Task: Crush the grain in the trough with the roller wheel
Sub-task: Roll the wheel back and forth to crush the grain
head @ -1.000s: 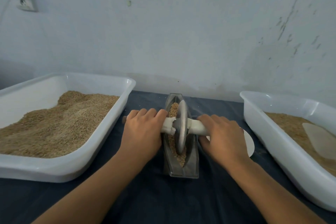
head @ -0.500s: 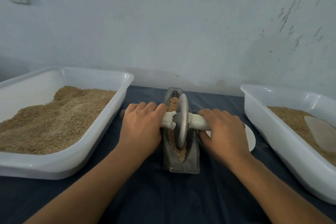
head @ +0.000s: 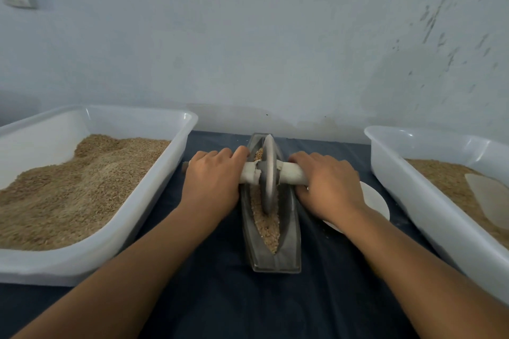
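A narrow grey metal trough (head: 289, 253) lies lengthwise on the dark cloth in front of me, with brown grain (head: 268, 228) along its groove. A grey metal roller wheel (head: 268, 173) stands upright in the groove toward the far end, on a white-wrapped axle handle (head: 292, 175). My left hand (head: 212, 181) grips the left end of the handle. My right hand (head: 327, 187) grips the right end. Grain shows both in front of and behind the wheel.
A large white tub (head: 154, 201) heaped with grain stands at the left. Another white tub (head: 429, 201) with grain and a pale scoop (head: 487, 201) stands at the right. A white dish (head: 377, 203) lies under my right wrist. The wall is close behind.
The wheel has rolled away from me toward the trough's far end, both hands going with it. More grain shows at the near end.
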A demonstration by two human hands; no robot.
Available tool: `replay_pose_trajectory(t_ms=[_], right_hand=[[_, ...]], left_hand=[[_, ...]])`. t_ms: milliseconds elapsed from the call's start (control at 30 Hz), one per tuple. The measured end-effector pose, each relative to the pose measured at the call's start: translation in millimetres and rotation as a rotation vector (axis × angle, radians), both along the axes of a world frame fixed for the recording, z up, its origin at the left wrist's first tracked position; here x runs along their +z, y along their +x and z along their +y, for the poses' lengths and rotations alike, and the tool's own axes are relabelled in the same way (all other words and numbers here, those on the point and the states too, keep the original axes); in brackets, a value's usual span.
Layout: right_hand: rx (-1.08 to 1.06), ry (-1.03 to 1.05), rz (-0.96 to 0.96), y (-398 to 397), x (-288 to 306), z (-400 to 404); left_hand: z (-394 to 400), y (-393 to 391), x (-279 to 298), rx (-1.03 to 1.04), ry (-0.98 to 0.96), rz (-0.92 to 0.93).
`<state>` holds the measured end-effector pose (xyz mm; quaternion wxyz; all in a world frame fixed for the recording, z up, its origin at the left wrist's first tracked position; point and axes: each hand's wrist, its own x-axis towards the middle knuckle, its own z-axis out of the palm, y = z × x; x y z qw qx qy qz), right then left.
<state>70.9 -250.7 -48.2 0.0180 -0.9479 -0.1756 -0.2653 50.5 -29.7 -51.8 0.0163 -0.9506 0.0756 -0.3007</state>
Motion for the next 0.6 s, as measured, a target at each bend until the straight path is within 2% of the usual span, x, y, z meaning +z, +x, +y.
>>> replay_pose_trajectory(t_ms=[267, 600], right_hand=[[-0.061, 0.002, 0.115, 44.9, 4.8, 4.0], [-0.111, -0.018, 0.109, 70.0, 12.1, 9.1]], left_hand=[[1.9, 41.3, 3.9, 0.039, 0.066, 0.008], [2.9, 56.2, 4.3, 0.057, 0.007, 0.001]])
